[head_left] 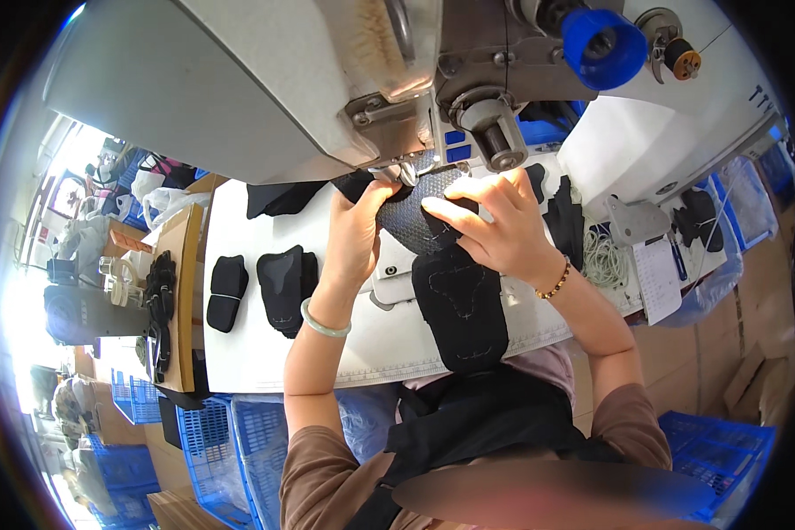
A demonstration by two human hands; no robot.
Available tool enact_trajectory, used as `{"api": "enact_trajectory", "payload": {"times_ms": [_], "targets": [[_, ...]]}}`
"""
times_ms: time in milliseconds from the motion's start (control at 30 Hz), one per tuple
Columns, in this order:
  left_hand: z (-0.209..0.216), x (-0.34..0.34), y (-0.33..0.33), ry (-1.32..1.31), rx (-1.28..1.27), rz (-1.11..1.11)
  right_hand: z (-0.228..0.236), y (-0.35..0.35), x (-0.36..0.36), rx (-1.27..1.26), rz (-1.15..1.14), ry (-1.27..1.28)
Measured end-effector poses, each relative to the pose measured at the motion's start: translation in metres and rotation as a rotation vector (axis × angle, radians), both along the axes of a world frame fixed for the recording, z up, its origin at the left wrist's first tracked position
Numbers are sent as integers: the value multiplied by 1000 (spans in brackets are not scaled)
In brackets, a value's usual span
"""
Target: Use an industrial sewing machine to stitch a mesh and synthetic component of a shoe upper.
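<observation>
A dark grey mesh fabric piece [406, 221] lies under the needle area of a sewing machine [397, 163]. My left hand [355, 234] grips its left edge, thumb on top close to the metal presser parts. Bent over its right side, my right hand [499, 216] holds the same piece with its fingertips; the fingers beneath are hidden. A black padded piece [461, 305] with pale marked lines hangs toward me from the mesh, over the table's front edge. Whether the two are joined I cannot tell.
Stacked black pieces [285, 287] and a tied black bundle [227, 294] lie on the white table [353, 353] at left. To the right are a cord coil [602, 258], a paper sheet [656, 278] and a pen [677, 259]. Blue crates [210, 450] stand below.
</observation>
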State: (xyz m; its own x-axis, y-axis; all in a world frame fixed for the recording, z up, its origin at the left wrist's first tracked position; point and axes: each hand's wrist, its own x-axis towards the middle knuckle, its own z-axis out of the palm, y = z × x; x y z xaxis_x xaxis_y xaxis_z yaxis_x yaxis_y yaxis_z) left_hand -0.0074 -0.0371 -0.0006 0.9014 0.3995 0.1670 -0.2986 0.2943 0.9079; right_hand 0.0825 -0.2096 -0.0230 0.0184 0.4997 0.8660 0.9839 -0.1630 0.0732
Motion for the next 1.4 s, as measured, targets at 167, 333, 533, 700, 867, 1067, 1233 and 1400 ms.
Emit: {"api": "enact_trajectory", "payload": {"times_ms": [167, 333, 533, 700, 867, 1067, 1233, 1400], "targets": [[-2, -1, -12, -32, 96, 115, 1, -3, 5, 23, -12, -6], [1, -2, -25, -45, 144, 228, -1, -3, 9, 57, -23, 11], [-1, -2, -38, -55, 132, 338, -1, -4, 11, 119, 9, 7], [-4, 0, -46, -24, 231, 475, -1, -6, 6, 91, -7, 29], [-11, 6, -60, -157, 264, 585, -3, -4, 8, 123, -24, -20], [-19, -1, -58, -121, 311, 591, -2, -3, 13, 159, -66, 58], [0, -24, -1, 115, -316, -18, 0, 0, 18, 219, -67, 36], [1, -4, 30, 234, -188, -102, -2, 0, 19, 204, -45, 46]]}}
